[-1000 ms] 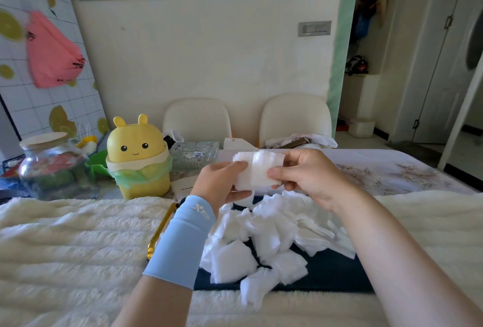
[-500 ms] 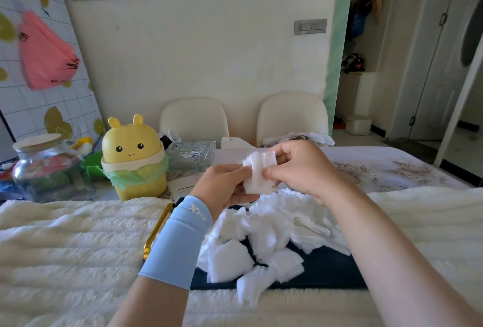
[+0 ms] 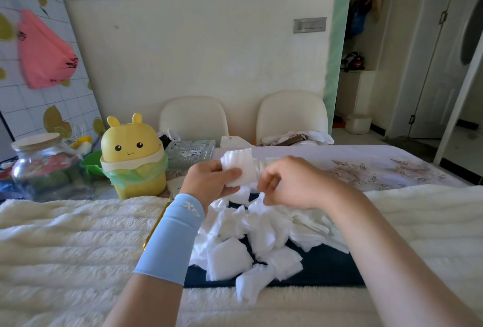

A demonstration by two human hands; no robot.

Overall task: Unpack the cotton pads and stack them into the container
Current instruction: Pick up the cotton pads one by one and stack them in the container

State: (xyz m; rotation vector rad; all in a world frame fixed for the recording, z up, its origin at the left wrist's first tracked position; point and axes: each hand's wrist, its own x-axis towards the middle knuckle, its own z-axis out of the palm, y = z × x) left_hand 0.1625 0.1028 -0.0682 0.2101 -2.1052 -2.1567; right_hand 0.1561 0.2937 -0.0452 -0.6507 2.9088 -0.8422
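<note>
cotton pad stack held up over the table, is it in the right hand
No, the left hand grips the cotton pad stack; the right hand is lower, over the loose pads.

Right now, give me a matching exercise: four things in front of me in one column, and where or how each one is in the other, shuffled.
1 pad stack
2 loose pads
3 bunny bin
4 glass jar

A yellow, with a face
B clear, far left
C gripped by left hand
D heaped on dark blue mat

Pairs: 1-C, 2-D, 3-A, 4-B
</note>
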